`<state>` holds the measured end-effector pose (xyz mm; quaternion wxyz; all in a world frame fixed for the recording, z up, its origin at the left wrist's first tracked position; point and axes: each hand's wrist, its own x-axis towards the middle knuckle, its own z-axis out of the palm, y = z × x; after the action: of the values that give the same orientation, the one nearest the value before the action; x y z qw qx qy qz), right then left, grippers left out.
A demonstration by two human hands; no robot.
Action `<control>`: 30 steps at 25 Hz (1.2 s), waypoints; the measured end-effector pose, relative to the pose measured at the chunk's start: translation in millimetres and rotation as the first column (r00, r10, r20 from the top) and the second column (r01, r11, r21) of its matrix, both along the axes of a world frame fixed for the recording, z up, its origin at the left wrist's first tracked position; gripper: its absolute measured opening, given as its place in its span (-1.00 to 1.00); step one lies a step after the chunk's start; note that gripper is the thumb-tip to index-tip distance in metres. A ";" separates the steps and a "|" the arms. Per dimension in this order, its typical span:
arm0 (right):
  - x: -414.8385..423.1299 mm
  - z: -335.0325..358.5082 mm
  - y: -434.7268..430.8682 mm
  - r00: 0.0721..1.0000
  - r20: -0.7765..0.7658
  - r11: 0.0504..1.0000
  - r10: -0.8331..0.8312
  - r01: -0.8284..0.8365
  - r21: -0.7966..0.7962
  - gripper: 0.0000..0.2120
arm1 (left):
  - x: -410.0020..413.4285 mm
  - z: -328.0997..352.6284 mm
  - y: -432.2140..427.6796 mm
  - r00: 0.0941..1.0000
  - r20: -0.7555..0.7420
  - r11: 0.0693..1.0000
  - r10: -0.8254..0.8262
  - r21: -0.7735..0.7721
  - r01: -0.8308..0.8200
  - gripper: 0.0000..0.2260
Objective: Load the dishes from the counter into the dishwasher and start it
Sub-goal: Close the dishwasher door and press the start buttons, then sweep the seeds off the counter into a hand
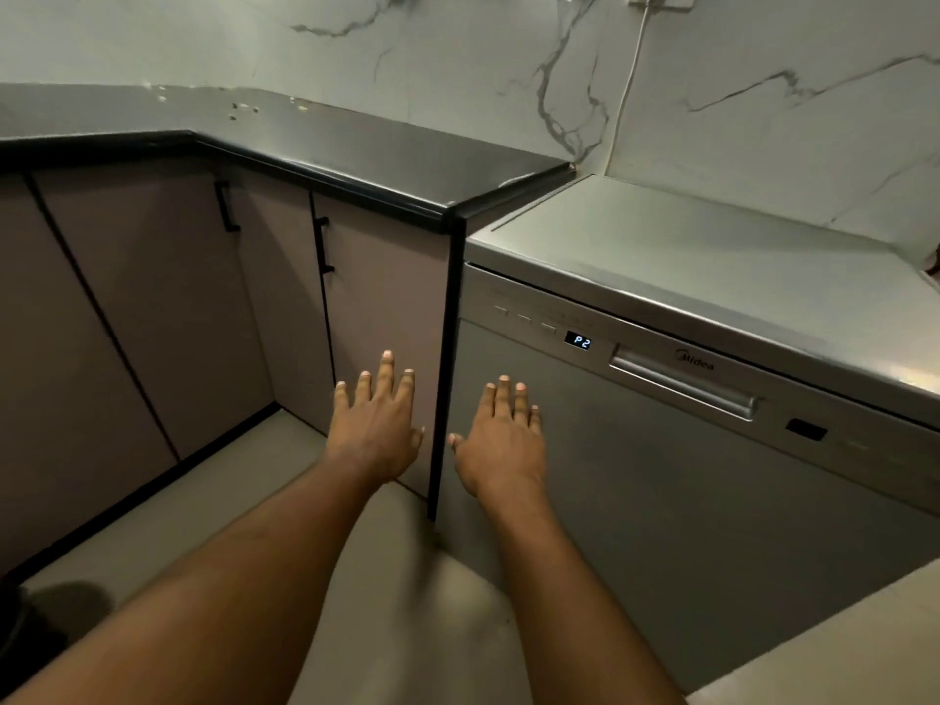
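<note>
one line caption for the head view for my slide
Open left hand and right hand held out near the closed silver steel dishwasher, its small display showing P2.

The dishwasher [661, 501] at right looks like brushed, satin metal, its handle [684, 383] shinier. The counter [356, 145] at upper left is dark, glossy stone. The cupboard doors [152, 297] are matt; the wall [458, 53] is polished marble.

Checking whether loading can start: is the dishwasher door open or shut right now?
Shut. The dishwasher door stands upright, flush below the control strip, and no racks show. The display reads P2.
</note>
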<state>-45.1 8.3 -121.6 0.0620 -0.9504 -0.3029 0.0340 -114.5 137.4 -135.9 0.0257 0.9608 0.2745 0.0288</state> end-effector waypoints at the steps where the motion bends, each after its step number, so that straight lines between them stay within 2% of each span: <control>1: -7.3 18.8 2.6 1.000 -0.020 1.000 0.011 -0.010 0.008 -0.23 | -11.8 17.1 3.9 1.000 -0.018 1.000 0.011 -0.009 -0.011 -0.31; 5: -41.8 90.5 4.7 0.997 -0.068 0.998 0.038 -0.035 0.045 -0.23 | -57.5 92.7 14.4 0.997 -0.072 0.999 0.041 -0.030 -0.043 -0.34; 8: -72.6 155.2 11.3 0.995 -0.038 0.993 0.095 -0.092 0.073 -0.22 | -89.3 167.9 19.5 0.996 -0.084 0.999 0.041 -0.028 -0.043 -0.36; 16: -139.3 290.3 28.1 0.979 0.050 0.957 0.199 -0.205 0.207 -0.23 | -152.8 321.5 16.8 0.993 0.039 0.993 0.115 0.032 -0.116 -0.38; 23: -147.8 333.2 48.5 0.941 0.169 0.927 0.292 -0.323 0.193 -0.22 | -183.6 357.4 33.2 0.975 0.127 0.981 0.184 0.032 -0.190 -0.37; 30: -119.1 358.1 148.8 0.919 0.220 0.910 0.329 -0.370 0.186 -0.24 | -179.8 364.4 142.9 0.946 0.170 0.960 0.276 0.006 -0.281 -0.37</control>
<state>-164.2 157.1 236.5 0.1334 -0.8665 -0.4748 -0.0774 -294.4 280.3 228.4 0.0299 0.9068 0.4039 0.1169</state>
